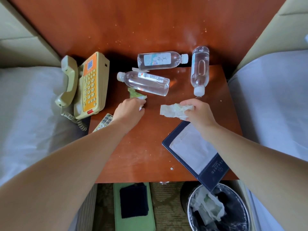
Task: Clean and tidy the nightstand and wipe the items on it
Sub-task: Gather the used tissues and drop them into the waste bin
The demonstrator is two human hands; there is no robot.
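Left hand (128, 110) pinches white scrap (141, 108), right hand (198, 112) grips crumpled tissue (172, 110).

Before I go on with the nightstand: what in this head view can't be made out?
Head view only:
Remote control: mostly under the left forearm.
White scrap: largely hidden inside the left hand gripping it.
Folder: top corner behind the right hand holding a tissue; its embossed lettering too small.
Bin: cut off by the bottom edge.

single head-worn wide-angle view, looking steeply down from close above the nightstand (146, 157), front edge nearest
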